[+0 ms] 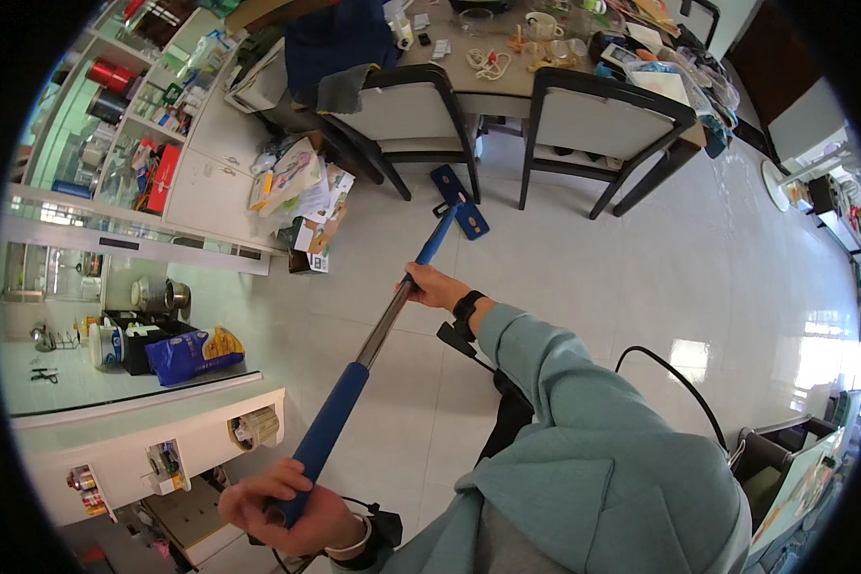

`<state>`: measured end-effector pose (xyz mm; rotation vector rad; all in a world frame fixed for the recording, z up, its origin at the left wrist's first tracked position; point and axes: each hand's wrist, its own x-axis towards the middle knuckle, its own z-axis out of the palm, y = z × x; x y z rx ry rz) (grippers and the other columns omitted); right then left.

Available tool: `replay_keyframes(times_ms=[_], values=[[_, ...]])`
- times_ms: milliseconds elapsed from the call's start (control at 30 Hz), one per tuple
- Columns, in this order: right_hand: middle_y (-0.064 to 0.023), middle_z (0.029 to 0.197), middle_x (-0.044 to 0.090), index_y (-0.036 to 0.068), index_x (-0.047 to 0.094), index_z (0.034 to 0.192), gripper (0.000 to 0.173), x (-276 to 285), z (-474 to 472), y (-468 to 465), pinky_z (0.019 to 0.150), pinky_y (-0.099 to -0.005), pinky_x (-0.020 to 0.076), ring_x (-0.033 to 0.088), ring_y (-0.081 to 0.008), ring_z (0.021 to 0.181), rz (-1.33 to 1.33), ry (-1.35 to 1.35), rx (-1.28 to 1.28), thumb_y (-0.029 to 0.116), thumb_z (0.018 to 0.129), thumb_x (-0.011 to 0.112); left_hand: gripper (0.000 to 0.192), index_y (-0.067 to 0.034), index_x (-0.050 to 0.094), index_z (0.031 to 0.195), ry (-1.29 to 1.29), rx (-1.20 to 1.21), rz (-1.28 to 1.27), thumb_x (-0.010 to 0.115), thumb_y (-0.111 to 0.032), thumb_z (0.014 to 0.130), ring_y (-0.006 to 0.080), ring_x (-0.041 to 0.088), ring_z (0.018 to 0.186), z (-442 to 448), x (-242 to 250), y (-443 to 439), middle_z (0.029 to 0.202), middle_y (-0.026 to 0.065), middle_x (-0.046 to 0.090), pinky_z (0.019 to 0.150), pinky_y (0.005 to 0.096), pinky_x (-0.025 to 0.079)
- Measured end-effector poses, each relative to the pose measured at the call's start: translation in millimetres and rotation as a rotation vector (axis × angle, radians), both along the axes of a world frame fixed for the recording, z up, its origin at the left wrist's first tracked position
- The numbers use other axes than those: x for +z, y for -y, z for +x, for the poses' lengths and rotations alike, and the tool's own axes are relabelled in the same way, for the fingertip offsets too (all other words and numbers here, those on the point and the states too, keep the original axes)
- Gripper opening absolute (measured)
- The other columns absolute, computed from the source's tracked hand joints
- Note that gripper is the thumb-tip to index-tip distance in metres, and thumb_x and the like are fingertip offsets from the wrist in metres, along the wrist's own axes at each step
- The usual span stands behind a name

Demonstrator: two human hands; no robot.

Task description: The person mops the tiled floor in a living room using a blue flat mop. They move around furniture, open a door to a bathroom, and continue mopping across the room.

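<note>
Both of my hands hold one flat mop with a long steel handle [385, 323]. At the near end, my left hand [298, 506] wraps around the tip of the blue grip [333, 423]. Farther down, my right hand [430, 285] closes around the pole where steel meets a blue lower section [438, 238]. The blue flat mop head [471, 219] rests on the tiled floor [516, 276], close to the legs of a dining chair. My right wrist has a black band [466, 312]; a pale bracelet [351, 543] circles the left.
Two dark-framed chairs [416, 118] [610, 118] stand before a cluttered table [466, 54]. Boxes and papers [316, 194] are piled beside a white cabinet [212, 186]. On the left, a counter [208, 387] bears a blue bag [194, 355]. A black cable [678, 373] arcs at right.
</note>
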<state>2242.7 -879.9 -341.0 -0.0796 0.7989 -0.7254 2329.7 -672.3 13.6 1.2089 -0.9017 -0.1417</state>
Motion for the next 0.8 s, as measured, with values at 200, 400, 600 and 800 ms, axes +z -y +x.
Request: replay_keyframes(times_ms=[200,400,600,800], values=[[-0.0112,0.083,0.054,-0.003,0.045,0.089,0.022,33.0,-13.8,-53.6,0.069,-0.0362,0.0558,0.060,-0.0228,0.073,-0.007,0.056,0.035,0.019,0.091,0.041,0.024,0.000,0.047,0.105,-0.043,0.061,-0.205,0.037,-0.016,0.090,0.0138,0.031,0.037,-13.3,60.7,4.2,0.050,0.0057,0.038,0.039,0.0271,0.031],[-0.0134,0.085,0.050,-0.004,0.038,0.086,0.017,79.4,-48.5,-118.1,0.077,-0.0357,0.0557,0.059,-0.0240,0.080,0.241,0.177,-0.045,0.012,0.088,0.044,0.028,-0.001,0.048,0.113,-0.032,-0.425,-0.272,0.037,-0.014,0.090,0.0149,0.026,0.033,-0.1,102.3,6.3,0.050,0.0060,0.038,0.035,0.0303,0.030],[-0.0128,0.084,0.050,-0.002,0.038,0.087,0.016,63.2,-67.5,-88.1,0.070,-0.0363,0.0563,0.058,-0.0245,0.077,0.293,0.263,-0.197,0.011,0.088,0.046,0.024,-0.003,0.049,0.108,0.136,-1.019,-0.326,0.035,-0.010,0.090,0.0150,0.031,0.035,8.5,88.5,17.7,0.050,0.0068,0.037,0.035,0.0304,0.030],[-0.0110,0.070,0.048,0.002,0.038,0.085,0.018,9.5,-95.1,-21.3,0.053,-0.0368,0.0532,0.055,-0.0237,0.060,0.308,0.168,-0.457,0.015,0.087,0.051,0.017,-0.001,0.044,0.100,0.310,-1.264,-0.316,0.040,-0.011,0.087,0.0155,0.039,0.038,-33.6,15.5,25.8,0.050,0.0071,0.042,0.039,0.0286,0.037]])
